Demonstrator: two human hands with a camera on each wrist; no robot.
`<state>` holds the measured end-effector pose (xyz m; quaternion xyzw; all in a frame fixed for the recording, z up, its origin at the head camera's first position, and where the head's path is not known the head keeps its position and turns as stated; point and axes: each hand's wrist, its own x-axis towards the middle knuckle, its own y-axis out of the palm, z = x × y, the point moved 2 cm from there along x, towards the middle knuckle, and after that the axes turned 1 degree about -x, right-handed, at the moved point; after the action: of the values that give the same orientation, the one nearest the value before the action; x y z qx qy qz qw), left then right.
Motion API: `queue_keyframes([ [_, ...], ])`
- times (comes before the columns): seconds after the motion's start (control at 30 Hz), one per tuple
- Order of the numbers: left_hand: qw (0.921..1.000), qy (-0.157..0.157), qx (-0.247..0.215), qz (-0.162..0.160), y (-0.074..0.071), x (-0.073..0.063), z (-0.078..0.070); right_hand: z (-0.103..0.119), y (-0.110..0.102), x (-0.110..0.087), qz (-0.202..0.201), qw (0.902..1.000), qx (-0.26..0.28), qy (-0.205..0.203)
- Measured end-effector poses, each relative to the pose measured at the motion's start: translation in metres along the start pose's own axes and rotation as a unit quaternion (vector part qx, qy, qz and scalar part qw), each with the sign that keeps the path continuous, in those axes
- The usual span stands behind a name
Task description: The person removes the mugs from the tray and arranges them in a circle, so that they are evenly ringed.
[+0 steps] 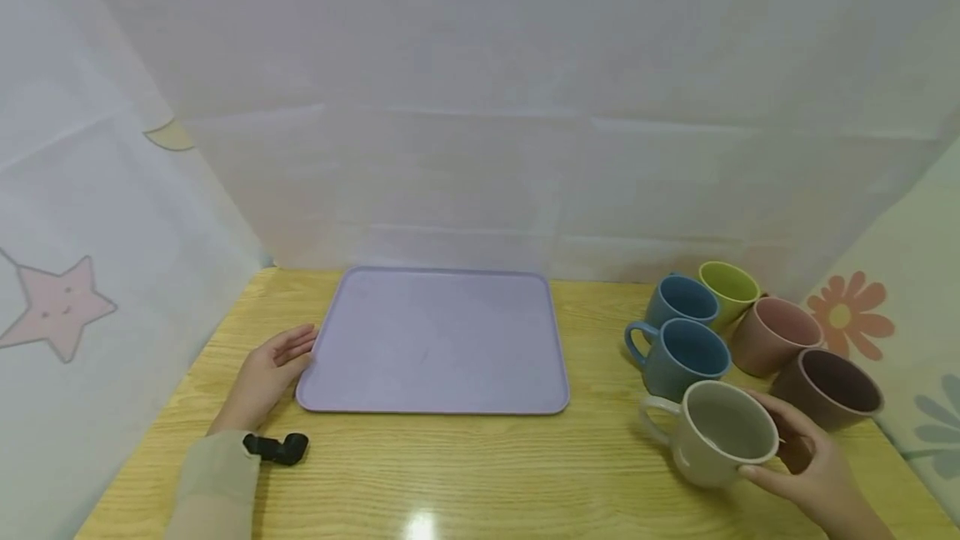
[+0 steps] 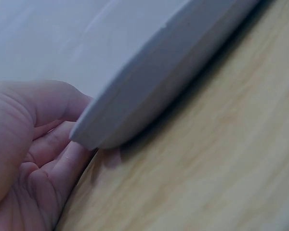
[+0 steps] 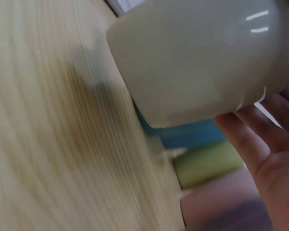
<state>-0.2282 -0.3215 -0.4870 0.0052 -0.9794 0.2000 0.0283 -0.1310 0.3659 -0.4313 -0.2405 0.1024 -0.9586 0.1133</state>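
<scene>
My right hand (image 1: 806,461) grips a cream mug (image 1: 701,448) by its right side, thumb at the near side and fingers behind. The mug's handle points left. In the right wrist view the mug (image 3: 192,62) hangs tilted above the table, its shadow below. At the left, my left hand (image 1: 266,369) is at the left edge of a lilac tray (image 1: 435,340), which lies on the table. Up close, the left hand's thumb (image 2: 58,101) meets the tray's rim (image 2: 149,77), with a fingertip under its edge.
Beyond the cream mug stand two blue mugs (image 1: 678,365), a yellow-green mug (image 1: 731,290), a pink mug (image 1: 772,336) and a dark brown mug (image 1: 817,394), close together. A pale cloth (image 1: 465,173) hangs behind the wooden table (image 1: 420,473) and at both sides.
</scene>
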Motion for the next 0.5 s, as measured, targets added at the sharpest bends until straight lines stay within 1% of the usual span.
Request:
queue_keyframes([
  [0.07,1.0,0.001,-0.003,-0.001,0.0,0.0,0.0,-0.002,-0.009,-0.004,0.005,0.9999,0.01,0.007],
  [0.1,1.0,0.001,-0.008,0.0,0.001,0.001,0.0,-0.004,-0.013,-0.005,0.013,0.9996,0.024,0.002],
  [0.13,0.9999,0.002,-0.011,-0.001,0.001,0.001,0.0,-0.004,-0.017,-0.007,0.016,0.9995,0.026,0.006],
  [0.17,0.9999,0.002,-0.014,-0.002,0.002,0.001,0.001,-0.005,-0.021,-0.008,0.026,0.9988,0.041,0.0],
  [0.27,0.9998,0.003,-0.02,-0.001,0.003,0.002,0.003,-0.007,-0.03,-0.012,0.037,0.9982,0.048,0.002],
  [0.3,0.9998,0.003,-0.021,-0.001,0.004,0.002,0.004,-0.008,-0.033,-0.013,0.035,0.9983,0.046,0.006],
  [0.4,0.9998,0.002,-0.017,-0.002,0.005,0.002,0.005,-0.008,-0.038,-0.018,0.014,0.9988,0.02,0.043],
  [0.5,0.9999,0.002,-0.014,-0.003,0.006,0.002,0.004,-0.011,-0.043,-0.021,-0.002,0.9976,0.024,0.065],
])
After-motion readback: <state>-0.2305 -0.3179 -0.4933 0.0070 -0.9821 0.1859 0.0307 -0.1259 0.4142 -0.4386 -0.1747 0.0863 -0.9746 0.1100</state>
